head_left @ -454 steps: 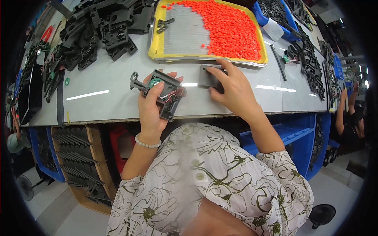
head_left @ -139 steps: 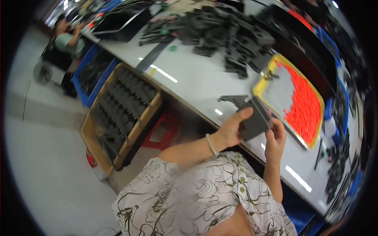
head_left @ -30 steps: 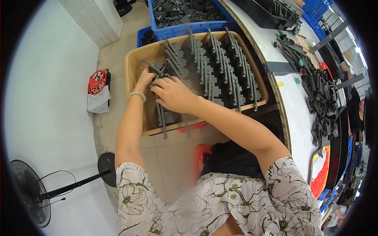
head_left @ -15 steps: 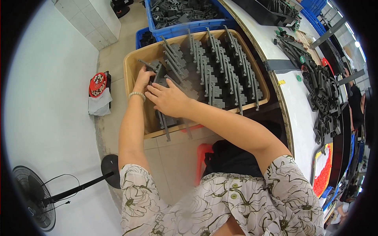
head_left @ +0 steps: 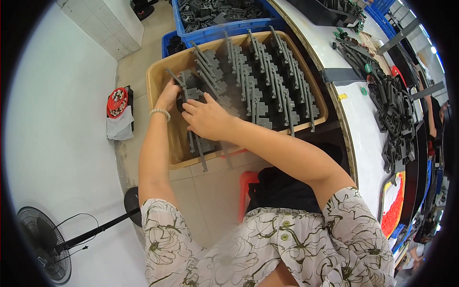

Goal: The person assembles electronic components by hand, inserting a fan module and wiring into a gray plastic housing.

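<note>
Dark grey plastic parts with long thin bars stand in slanting rows (head_left: 248,81) inside a tan tub (head_left: 158,71). At the tub's left side, my left hand (head_left: 168,95), with a beaded bracelet on the wrist, is closed around the edge of a grey plastic part (head_left: 185,88). Its fingertips are partly hidden behind that part. My right hand (head_left: 206,117) lies palm down just to the right, fingers stretched out and thumb apart, its fingertips touching the same group of parts. More grey parts (head_left: 203,146) show below my right hand.
A blue crate (head_left: 210,33) full of loose dark parts sits beyond the tub. On the right, a white worktable (head_left: 356,124) carries heaped dark parts (head_left: 392,110). A red stool (head_left: 245,191) stands nearby. A black fan (head_left: 45,244) and a red round container (head_left: 117,101) are on the left.
The grey part in my left hand has turned and settled more in line beside the row. Both hands have shifted slightly; the whole view has moved a little.
</note>
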A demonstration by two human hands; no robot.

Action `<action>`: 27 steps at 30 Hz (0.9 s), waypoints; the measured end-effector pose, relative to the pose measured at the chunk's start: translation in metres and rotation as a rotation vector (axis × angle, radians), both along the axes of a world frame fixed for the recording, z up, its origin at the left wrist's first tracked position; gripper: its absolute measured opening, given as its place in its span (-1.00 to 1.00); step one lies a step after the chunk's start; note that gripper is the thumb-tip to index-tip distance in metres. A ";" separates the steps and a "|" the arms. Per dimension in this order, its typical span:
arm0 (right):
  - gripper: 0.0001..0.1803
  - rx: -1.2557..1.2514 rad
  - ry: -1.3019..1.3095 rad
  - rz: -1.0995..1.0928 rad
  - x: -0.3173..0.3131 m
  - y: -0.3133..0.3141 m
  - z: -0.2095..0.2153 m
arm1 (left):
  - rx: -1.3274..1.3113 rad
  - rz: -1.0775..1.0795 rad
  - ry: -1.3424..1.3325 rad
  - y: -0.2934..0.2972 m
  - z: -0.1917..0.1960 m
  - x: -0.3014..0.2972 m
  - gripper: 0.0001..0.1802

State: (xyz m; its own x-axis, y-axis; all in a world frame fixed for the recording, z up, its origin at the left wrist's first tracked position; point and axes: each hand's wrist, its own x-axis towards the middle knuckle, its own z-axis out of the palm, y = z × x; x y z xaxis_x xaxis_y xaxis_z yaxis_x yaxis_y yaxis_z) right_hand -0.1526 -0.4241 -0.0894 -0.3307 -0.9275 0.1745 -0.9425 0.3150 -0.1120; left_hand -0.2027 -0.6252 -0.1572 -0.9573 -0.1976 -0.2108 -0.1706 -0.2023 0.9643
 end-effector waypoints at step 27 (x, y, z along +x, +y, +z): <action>-0.64 -0.385 -0.147 0.036 -0.007 0.036 0.011 | -0.352 -0.008 -0.047 0.007 -0.007 0.006 -0.46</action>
State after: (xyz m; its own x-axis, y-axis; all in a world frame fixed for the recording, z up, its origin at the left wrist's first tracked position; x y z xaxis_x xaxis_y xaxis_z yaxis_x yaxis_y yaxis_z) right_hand -0.1593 -0.3884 -0.0785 -0.3469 -0.8149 0.4643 -0.9171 0.1910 -0.3499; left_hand -0.1969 -0.6183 -0.1643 -0.9500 -0.2588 -0.1745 -0.2162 0.1422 0.9659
